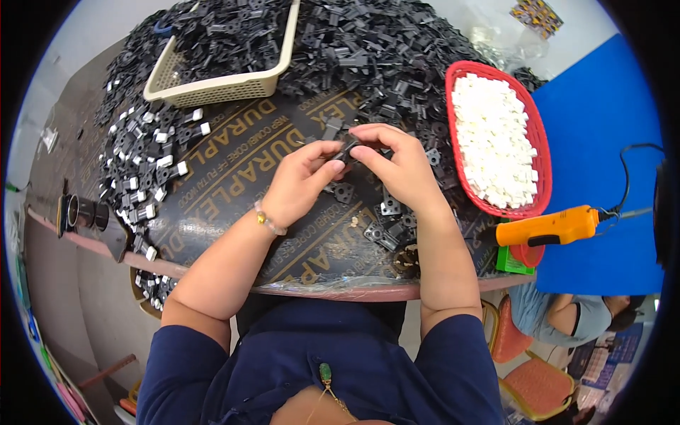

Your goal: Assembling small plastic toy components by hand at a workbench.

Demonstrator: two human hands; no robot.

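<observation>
The left hand [297, 177] and right hand [402, 168] are pinching a black part [347, 150] in a snug fingertip grip, probably for control, a red basket [546, 180] sitting within reach.

My left hand [299, 178] and right hand [402, 170] hide most of the black part [347, 149] between them, its details too small to tell. The view's top edge cuts off the black heap [375, 53] and the beige basket [219, 90].
</observation>
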